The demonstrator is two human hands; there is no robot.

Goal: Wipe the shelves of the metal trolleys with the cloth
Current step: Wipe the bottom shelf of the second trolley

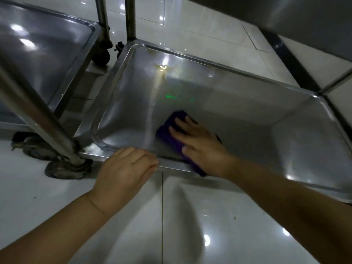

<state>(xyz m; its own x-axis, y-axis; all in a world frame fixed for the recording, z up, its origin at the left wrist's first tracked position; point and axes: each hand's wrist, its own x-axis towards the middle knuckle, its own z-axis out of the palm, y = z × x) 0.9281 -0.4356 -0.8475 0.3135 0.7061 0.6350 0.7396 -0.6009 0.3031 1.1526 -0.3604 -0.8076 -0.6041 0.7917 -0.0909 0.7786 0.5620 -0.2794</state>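
Right hand [200, 141] lies flat, fingers straight and spread, pressing a purple cloth [172, 130] onto the bottom shelf [238, 103] of the nearer steel trolley, close to the shelf's near edge and a bit left of its middle; the cloth's tail hangs over that near rim. Left hand [123, 168] curls its fingers over the same near rim by the shelf's near-left corner, next to the trolley leg [38, 111] and its caster [66, 168]. A second trolley's shelf [43, 44] sits just beside on the left, all on a glossy tiled floor [190, 225].
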